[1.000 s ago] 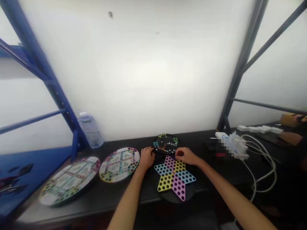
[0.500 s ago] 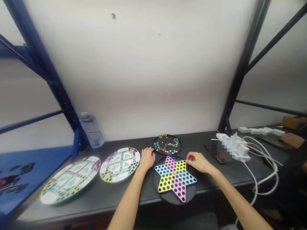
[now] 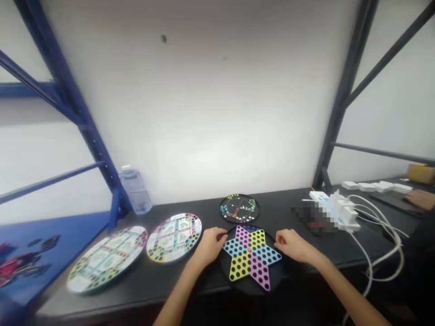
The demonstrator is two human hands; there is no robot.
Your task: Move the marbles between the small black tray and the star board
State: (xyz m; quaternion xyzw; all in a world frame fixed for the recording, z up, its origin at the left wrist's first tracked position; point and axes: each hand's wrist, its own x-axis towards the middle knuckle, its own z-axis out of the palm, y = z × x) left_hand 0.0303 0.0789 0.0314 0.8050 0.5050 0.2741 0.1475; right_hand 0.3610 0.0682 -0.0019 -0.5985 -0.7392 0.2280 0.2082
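A round black game board with a six-pointed star of pink, yellow and blue holes (image 3: 250, 258) lies at the front edge of the dark table (image 3: 163, 280). My left hand (image 3: 211, 244) grips its left rim with curled fingers. My right hand (image 3: 295, 245) holds its right rim, fingers curled too. Just behind it sits a small round black tray of coloured pegs (image 3: 239, 208).
Two round pastel game boards (image 3: 174, 232) (image 3: 108, 256) lie to the left. A clear water bottle (image 3: 136, 190) stands by a blue rack post (image 3: 84, 122). White power strips and cables (image 3: 343, 211) sit to the right. Another person's hand (image 3: 420, 198) rests at the far right.
My right hand slid from the star board's far edge to its right rim. My left hand came down onto the left rim. The view shifted slightly.
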